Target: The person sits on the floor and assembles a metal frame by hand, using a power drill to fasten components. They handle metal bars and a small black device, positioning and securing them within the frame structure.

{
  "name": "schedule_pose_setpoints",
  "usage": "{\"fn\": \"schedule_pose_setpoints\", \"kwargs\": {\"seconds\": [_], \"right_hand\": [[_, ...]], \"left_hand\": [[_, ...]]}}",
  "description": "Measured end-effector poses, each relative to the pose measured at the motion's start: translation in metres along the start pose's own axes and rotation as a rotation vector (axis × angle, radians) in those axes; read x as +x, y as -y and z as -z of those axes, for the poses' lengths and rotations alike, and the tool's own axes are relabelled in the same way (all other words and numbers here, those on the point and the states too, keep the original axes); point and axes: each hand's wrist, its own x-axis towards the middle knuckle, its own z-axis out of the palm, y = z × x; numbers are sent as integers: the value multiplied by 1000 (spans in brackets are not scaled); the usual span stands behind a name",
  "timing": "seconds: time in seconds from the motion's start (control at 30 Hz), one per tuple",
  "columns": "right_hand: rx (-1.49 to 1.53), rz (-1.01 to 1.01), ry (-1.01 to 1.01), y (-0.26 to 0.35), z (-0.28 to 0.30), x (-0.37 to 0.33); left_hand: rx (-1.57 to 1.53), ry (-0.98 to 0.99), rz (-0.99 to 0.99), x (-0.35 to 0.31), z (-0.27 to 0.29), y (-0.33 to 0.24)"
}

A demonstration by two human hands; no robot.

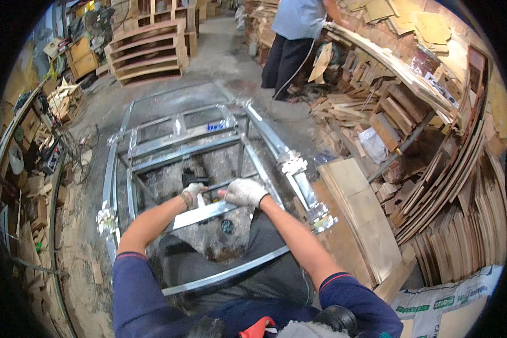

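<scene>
A metal frame [176, 147] of silvery square tubes lies on the floor around my legs. My left hand [193, 194], in a pale work glove, is closed above a crossbar [205, 213]. Just beyond it is a black object [191, 177], partly hidden and too dark to name. My right hand [245, 192], also gloved, is closed at the same crossbar, its thumb pointing toward the left hand. What either hand holds is hidden. A small yellow spot shows between them. Shiny crumpled wrapping [294, 164] covers some of the frame's corners.
A wooden slatted rack [147, 49] stands at the far left. Beyond the frame, another person [294, 42] works at a bench piled with boards. Wood sheets [359, 209] and stacked strips [462, 236] lie on the right, above a white sack [450, 301]. Scraps and cables [76, 149] litter the left.
</scene>
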Motion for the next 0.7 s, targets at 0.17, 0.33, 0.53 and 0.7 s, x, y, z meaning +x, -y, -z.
{"fn": "schedule_pose_setpoints", "kwargs": {"seconds": [0.17, 0.33, 0.53, 0.7], "right_hand": [[-58, -27, -42, -4, -10, 3], [-134, -22, -58, -1, -9, 6], [-156, -128, -52, 7, -6, 3], [-130, -106, -84, 7, -8, 5]], "left_hand": [[70, -94, -138, 19, 9, 4], [111, -204, -176, 6, -2, 4], [148, -257, -351, -24, -21, 12], [62, -251, -366, -27, -22, 12]]}}
